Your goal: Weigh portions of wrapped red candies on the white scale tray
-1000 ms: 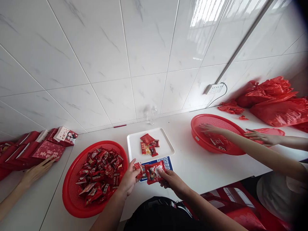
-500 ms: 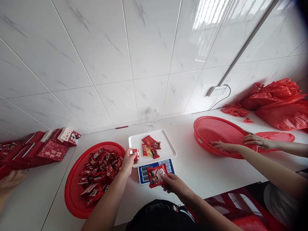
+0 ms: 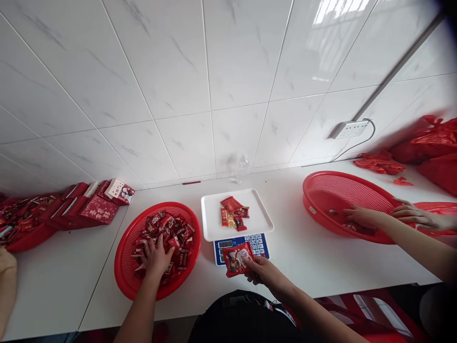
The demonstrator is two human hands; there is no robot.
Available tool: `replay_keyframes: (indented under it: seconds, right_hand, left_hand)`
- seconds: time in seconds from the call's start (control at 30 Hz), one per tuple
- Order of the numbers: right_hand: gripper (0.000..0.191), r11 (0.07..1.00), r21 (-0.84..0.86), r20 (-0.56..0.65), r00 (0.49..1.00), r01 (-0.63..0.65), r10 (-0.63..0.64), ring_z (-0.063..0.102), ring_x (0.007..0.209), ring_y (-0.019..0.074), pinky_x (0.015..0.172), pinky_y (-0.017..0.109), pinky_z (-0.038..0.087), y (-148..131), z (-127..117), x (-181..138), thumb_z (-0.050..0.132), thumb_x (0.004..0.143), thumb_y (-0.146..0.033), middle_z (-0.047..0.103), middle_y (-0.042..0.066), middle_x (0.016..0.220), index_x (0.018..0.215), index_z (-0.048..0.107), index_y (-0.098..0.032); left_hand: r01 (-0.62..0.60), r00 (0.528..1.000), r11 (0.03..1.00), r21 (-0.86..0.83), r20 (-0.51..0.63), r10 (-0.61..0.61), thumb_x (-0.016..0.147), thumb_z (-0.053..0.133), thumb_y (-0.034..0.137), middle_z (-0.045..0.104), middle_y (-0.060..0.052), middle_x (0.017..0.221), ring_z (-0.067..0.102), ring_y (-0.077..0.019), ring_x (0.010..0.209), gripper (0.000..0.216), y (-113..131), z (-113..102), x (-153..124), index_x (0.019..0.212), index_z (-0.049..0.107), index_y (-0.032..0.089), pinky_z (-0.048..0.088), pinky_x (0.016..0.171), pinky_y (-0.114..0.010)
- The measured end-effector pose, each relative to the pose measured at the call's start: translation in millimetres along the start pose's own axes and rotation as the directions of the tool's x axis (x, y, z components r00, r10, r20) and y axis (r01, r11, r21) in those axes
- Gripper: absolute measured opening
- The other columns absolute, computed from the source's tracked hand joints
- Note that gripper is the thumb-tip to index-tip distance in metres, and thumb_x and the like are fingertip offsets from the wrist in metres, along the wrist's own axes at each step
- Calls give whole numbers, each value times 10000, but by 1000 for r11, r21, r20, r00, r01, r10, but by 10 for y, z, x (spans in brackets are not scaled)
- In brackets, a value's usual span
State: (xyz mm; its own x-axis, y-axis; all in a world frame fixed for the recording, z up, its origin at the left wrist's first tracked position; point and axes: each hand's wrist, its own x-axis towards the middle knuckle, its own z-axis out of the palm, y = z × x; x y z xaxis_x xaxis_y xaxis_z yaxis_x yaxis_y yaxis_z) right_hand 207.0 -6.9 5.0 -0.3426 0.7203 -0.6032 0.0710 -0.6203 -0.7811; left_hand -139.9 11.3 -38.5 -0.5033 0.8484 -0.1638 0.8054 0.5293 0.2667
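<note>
My left hand (image 3: pixel 156 257) reaches into a red mesh basket (image 3: pixel 121 267) full of small wrapped sweets (image 3: pixel 169 224). Its fingers are spread over the sweets, and a red-and-white one lies by the thumb. In my right hand (image 3: pixel 262 270) is a red packet (image 3: pixel 238 259) with a cartoon print, pinched at its right edge. The packet is in front of a blue-panelled weighing scale (image 3: pixel 263 244), hiding part of its keys and display. On the scale rests a white tray (image 3: pixel 257 209) bearing several red and gold packets (image 3: pixel 233 205).
At right, another person's hands (image 3: pixel 367 218) work in a second red basket (image 3: pixel 310 190). Red gift boxes (image 3: pixel 98 208) and a heap of sweets (image 3: pixel 26 214) stand at left, near another person's arm (image 3: pixel 7 281). A clear plastic item (image 3: pixel 243 164) and a power strip (image 3: pixel 352 128) are at the wall.
My left hand has moved from the tray's left edge, where it held a small packet, down into the basket, its fingers now spread. My right hand still holds the red packet. The view has shifted left.
</note>
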Motion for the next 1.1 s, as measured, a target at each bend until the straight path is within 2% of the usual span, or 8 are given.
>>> replay_keyframes:
  seconds: [0.1,0.17,0.27,0.4,0.53,0.7,0.9,1.1]
  right_hand:
    - [481,1000,-10,-1,1000,-13,13,488,545,103,518,240,315,10,9,19,560,656,-639,565,-2,593,692,522,-161]
    - [485,1000,-10,6,1000,-17,17,486,537,98,514,237,313,10,18,24,563,651,-639,559,-5,587,696,524,-158]
    - [484,1000,-13,2,1000,-21,21,484,534,95,513,235,311,2,35,20,574,639,-636,551,-11,582,695,528,-158]
    - [477,999,-21,-6,1000,-29,29,494,551,100,526,242,327,-2,52,11,586,625,-631,562,-9,606,691,542,-161]
    - [467,999,-13,-10,999,-33,32,502,558,103,527,242,331,28,49,21,583,633,-624,569,-7,617,697,543,-164]
    - [485,999,-3,1,999,-38,38,497,546,98,513,237,318,53,39,34,586,619,-637,571,-9,608,694,528,-162]
    - [489,999,-16,-15,999,-32,32,494,541,96,520,236,317,39,31,5,581,629,-636,557,-15,584,698,520,-156]
    - [480,999,-23,-17,999,-29,29,498,546,93,521,230,318,62,33,11,576,647,-626,564,-11,597,718,523,-154]
  left_hand:
    - [133,977,974,185,142,-160,691,524,527,291,-253,1375,253,-466,1245,836,-195,86,-57,1390,177,225,287,829,-658]
    - [115,962,970,213,219,-162,711,526,473,379,-252,1306,380,-441,1175,830,-245,124,-64,1399,129,235,347,810,-598]
    - [80,968,982,171,222,-118,740,520,354,463,-238,1229,496,-389,1083,753,-263,125,4,1390,164,223,399,798,-499]
    - [128,975,969,-213,207,-83,729,552,243,581,-180,1121,579,-282,998,727,-268,43,144,1366,206,179,440,800,-374]
    - [203,973,745,-635,215,-82,738,576,262,587,-133,1125,619,-190,890,660,-195,-86,169,1325,284,194,488,717,-280]
    - [223,973,588,-778,211,-90,723,615,339,588,-110,1102,622,-170,834,664,-11,-234,128,1315,334,239,505,672,-281]
    - [181,983,591,-786,163,-85,747,550,289,628,-60,890,615,-137,663,519,122,-348,123,1248,427,226,477,566,-240]
    - [45,977,920,-388,211,41,712,512,223,521,27,474,492,-139,411,222,97,-189,118,905,618,193,362,445,-231]
